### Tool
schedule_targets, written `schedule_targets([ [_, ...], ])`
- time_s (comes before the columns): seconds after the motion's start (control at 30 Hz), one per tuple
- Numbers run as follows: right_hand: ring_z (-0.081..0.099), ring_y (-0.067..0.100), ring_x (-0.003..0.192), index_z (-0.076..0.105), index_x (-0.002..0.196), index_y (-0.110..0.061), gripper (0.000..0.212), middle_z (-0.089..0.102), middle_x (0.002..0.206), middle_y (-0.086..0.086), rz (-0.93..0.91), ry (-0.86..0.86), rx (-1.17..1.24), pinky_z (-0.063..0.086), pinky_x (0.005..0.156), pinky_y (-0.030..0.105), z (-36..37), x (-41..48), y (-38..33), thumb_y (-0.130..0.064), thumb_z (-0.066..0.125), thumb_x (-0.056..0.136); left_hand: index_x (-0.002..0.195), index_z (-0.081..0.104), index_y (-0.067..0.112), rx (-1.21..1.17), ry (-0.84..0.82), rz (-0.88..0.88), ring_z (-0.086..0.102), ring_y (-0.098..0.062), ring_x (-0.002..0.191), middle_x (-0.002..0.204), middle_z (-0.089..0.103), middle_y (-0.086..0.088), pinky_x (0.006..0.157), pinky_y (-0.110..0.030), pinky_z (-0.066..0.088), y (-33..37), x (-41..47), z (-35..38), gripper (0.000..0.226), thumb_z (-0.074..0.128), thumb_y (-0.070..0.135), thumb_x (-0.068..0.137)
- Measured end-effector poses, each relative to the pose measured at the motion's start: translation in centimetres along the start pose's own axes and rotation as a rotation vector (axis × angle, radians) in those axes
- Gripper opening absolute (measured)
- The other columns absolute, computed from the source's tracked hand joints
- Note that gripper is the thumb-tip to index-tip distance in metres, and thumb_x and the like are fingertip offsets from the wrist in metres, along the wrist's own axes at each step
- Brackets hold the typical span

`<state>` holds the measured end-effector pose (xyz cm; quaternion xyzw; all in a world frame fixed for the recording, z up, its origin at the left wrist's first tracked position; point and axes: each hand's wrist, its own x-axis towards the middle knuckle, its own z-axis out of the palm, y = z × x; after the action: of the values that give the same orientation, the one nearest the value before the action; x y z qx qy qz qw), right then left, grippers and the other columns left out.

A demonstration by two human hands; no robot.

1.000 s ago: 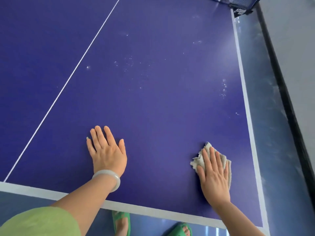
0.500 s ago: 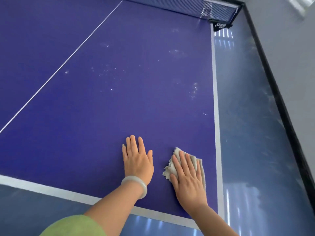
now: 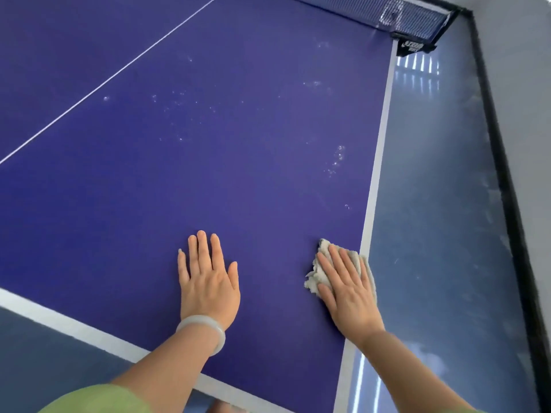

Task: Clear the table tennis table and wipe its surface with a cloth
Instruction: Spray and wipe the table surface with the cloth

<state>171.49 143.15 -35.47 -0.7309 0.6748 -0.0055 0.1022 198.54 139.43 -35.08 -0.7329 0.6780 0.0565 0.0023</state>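
Blue table (image 3: 238, 180), white edge lines; glossy grey floor (image 3: 432, 219) right, pale wall beyond. One net (image 3: 417, 16) far end, cut off by frame. Two hands: left hand (image 3: 208, 287) flat on table, fingers straight, holding nothing; right hand (image 3: 347, 290) flat, pressing one cloth (image 3: 314, 275) near right edge, mostly covered. One bangle (image 3: 205, 326). Pale specks (image 3: 337, 160) mid-table, kind unclear.

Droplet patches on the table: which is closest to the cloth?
The lone droplet beside the right sideline, just ahead of the cloth under the right hand; other patches lie farther toward the net.
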Motion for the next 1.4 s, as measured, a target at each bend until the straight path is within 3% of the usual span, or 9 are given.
schedule_targets([
  [0.13, -0.011, 0.009, 0.151, 0.009, 0.157, -0.035, 0.065, -0.007, 0.163, -0.015, 0.137, 0.012, 0.035, -0.006, 0.123, 0.041, -0.8, 5.2, -0.3, -0.055, 0.005, 0.096, 0.154, 0.023, 0.005, 0.005, 0.021, 0.005, 0.015, -0.033, 0.15, 0.161, 0.02, -0.017, 0.121, -0.053, 0.015, -0.1, 0.1, 0.5, 0.062, 0.016, 0.039, 0.102],
  [0.3, 0.003, 0.015, 0.153, 0.017, 0.157, -0.03, 0.056, 0.007, 0.165, -0.008, -0.342, -0.034, -0.033, 0.002, 0.121, 0.046, -0.7, 1.9, -4.3, -0.043, 0.03, 0.104, 0.151, 0.031, 0.003, 0.006, 0.016, 0.004, 0.024, -0.035, 0.147, 0.158, 0.028, -0.02, 0.119, -0.055, 0.02, 0.0, 0.1, 0.2, 0.068, 0.016, 0.043, 0.098],
  [0.4, 0.01, 0.015, 0.152, 0.02, 0.157, -0.03, 0.055, 0.012, 0.165, -0.009, -0.462, -0.024, -0.087, 0.01, 0.121, 0.049, -1.3, 2.3, -0.7, -0.042, 0.032, 0.105, 0.15, 0.031, 0.003, 0.004, 0.009, 0.008, 0.027, -0.036, 0.146, 0.156, 0.03, -0.021, 0.118, -0.056, 0.023, 0.0, 0.1, 0.1, 0.068, 0.017, 0.042, 0.098],
  [0.67, 0.008, 0.017, 0.152, 0.023, 0.156, -0.027, 0.061, 0.008, 0.165, -0.008, 0.055, 0.049, -0.022, 0.006, 0.123, 0.045, -1.8, 10.1, 4.0, -0.049, 0.015, 0.1, 0.151, 0.031, 0.003, -0.02, 0.002, 0.001, 0.027, -0.036, 0.146, 0.156, 0.03, -0.02, 0.117, -0.056, 0.026, -0.1, 0.2, 0.1, 0.067, 0.016, 0.043, 0.099],
  [0.8, 0.007, 0.018, 0.153, 0.018, 0.157, -0.029, 0.056, 0.008, 0.165, -0.006, -0.321, 0.0, -0.082, 0.005, 0.121, 0.046, -1.0, 6.4, -2.3, -0.044, 0.025, 0.104, 0.15, 0.032, 0.002, -0.041, 0.024, 0.011, 0.027, -0.036, 0.146, 0.156, 0.03, -0.02, 0.117, -0.056, 0.025, -0.3, 0.2, 0.2, 0.066, 0.019, 0.042, 0.099],
  [0.93, 0.007, 0.016, 0.153, 0.014, 0.158, -0.031, 0.056, 0.009, 0.165, -0.008, -0.615, -0.046, -0.132, 0.01, 0.121, 0.047, -2.1, 6.8, -0.1, -0.045, 0.026, 0.105, 0.151, 0.031, 0.003, -0.041, 0.032, 0.01, 0.024, -0.034, 0.148, 0.158, 0.027, -0.019, 0.118, -0.054, 0.024, -0.3, 0.2, 0.2, 0.065, 0.019, 0.041, 0.099],
  [1.13, 0.011, 0.016, 0.15, 0.026, 0.155, -0.028, 0.065, 0.013, 0.164, -0.009, 0.025, 0.059, -0.027, 0.005, 0.122, 0.045, -3.6, 16.4, 7.3, -0.053, 0.013, 0.096, 0.153, 0.027, 0.006, 0.011, 0.03, -0.023, 0.025, -0.032, 0.148, 0.159, 0.026, -0.017, 0.117, -0.052, 0.026, 0.0, 0.3, 0.3, 0.065, 0.016, 0.043, 0.1],
  [1.27, -0.001, 0.013, 0.151, 0.015, 0.158, -0.03, 0.071, 0.004, 0.166, -0.008, 0.067, 0.047, -0.032, -0.019, 0.118, 0.033, -3.4, 17.5, 7.3, -0.055, 0.003, 0.092, 0.151, 0.033, 0.004, 0.039, -0.005, -0.065, 0.031, -0.034, 0.145, 0.156, 0.032, -0.018, 0.116, -0.052, 0.03, 0.4, 0.4, 0.2, 0.061, 0.019, 0.04, 0.103],
  [1.4, -0.001, 0.014, 0.152, 0.015, 0.158, -0.029, 0.071, 0.004, 0.166, -0.006, 0.029, 0.036, -0.012, -0.017, 0.119, 0.036, -3.4, 17.2, 7.6, -0.054, 0.003, 0.093, 0.134, 0.053, -0.003, -0.036, 0.071, -0.289, 0.044, -0.04, 0.135, 0.142, 0.047, -0.024, 0.112, -0.055, 0.036, 4.7, 2.2, -0.7, 0.053, 0.042, 0.032, 0.096],
])
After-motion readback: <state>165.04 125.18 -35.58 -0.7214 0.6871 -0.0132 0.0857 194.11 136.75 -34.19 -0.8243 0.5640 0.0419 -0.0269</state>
